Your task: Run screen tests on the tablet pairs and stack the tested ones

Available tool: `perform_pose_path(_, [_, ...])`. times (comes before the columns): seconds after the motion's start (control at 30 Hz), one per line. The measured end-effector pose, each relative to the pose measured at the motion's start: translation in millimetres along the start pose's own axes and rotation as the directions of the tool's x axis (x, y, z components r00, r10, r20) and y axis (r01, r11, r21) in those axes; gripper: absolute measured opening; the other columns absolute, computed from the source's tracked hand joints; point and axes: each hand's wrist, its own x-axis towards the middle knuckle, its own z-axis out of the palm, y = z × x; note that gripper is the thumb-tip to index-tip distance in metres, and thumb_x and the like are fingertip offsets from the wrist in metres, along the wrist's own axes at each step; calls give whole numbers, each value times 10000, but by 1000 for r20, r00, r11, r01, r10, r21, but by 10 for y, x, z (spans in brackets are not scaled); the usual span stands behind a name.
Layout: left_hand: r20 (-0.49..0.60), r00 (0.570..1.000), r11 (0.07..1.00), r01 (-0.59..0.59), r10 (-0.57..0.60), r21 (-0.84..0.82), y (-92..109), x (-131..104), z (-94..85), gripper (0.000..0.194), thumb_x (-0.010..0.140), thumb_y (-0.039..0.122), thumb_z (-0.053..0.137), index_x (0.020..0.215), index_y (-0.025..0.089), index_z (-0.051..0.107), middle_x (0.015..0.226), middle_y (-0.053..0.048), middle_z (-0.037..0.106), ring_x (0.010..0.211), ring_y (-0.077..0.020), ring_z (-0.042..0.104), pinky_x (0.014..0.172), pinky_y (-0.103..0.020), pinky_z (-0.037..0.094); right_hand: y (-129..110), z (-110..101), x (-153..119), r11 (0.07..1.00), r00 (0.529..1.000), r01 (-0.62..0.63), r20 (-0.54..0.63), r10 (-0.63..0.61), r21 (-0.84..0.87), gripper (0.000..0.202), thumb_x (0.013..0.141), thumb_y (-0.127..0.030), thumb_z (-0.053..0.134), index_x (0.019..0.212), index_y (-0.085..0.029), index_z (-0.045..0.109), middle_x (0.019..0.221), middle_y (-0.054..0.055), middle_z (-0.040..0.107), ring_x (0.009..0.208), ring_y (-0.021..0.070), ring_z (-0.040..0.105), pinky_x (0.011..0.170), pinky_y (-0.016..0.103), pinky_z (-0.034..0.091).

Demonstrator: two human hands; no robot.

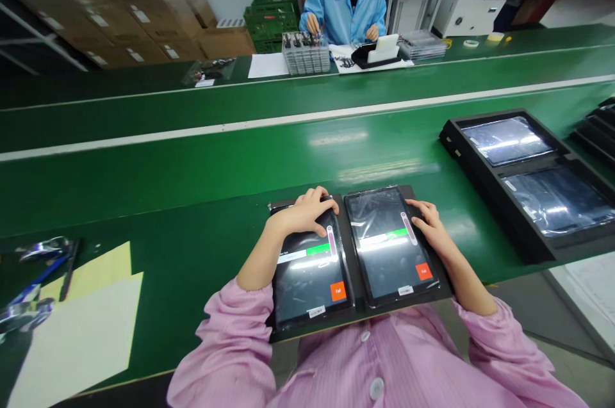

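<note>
Two tablets lie side by side on a dark mat (358, 312) at the near edge of the green bench. Over the upper part of the left tablet (307, 286) rests my left hand (312, 211), fingers spread across its top edge and thumb on the screen side. My right hand (429, 223) is at the right edge of the right tablet (384, 261), fingers apart near its upper corner. Both screens are lit, with a green and white bar, a red "Fail" box and a slim pinkish strip. Clear film covers the tablets, and each has a white label at the bottom.
A black foam tray (494, 193) with two film-covered tablets stands at the right. Paper sheets (91, 325) and pens (70, 270) lie at the left. Across the bench, a person in a blue coat (353, 8) works beside a divided clear box (306, 57).
</note>
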Motion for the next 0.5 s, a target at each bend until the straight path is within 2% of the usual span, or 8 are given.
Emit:
perform_pose_path(0.13, [7, 1000, 1000, 2, -2, 4, 29, -10, -11, 488, 716, 202, 774, 1143, 310, 564, 1249, -47, 372, 1251, -286, 361, 1064, -451, 340, -1, -6, 38, 999, 1000, -10, 8, 10, 35, 469, 782, -376, 533, 1239, -326, 625, 1244, 69, 480, 1284, 316, 390, 1106, 507, 331])
perform_pose_path(0.3, [-13, 1000, 999, 3, -3, -42, 28, -32, -5, 485, 718, 196, 774, 1141, 318, 573, 1272, -47, 371, 1277, -292, 358, 1091, -464, 325, 4, 26, 16, 999, 999, 32, -45, -31, 26, 447, 796, -364, 509, 1227, -322, 619, 1228, 70, 490, 1269, 313, 392, 1126, 525, 289])
perform_pose_path(0.5, [-13, 999, 996, 30, -31, -83, 50, -40, -7, 499, 698, 159, 791, 1132, 306, 593, 1294, -53, 376, 1295, -298, 347, 1102, -452, 316, 14, 37, 17, 999, 997, 43, -65, -42, 14, 439, 790, -358, 516, 1212, -311, 628, 1202, 74, 508, 1247, 312, 414, 1102, 519, 327])
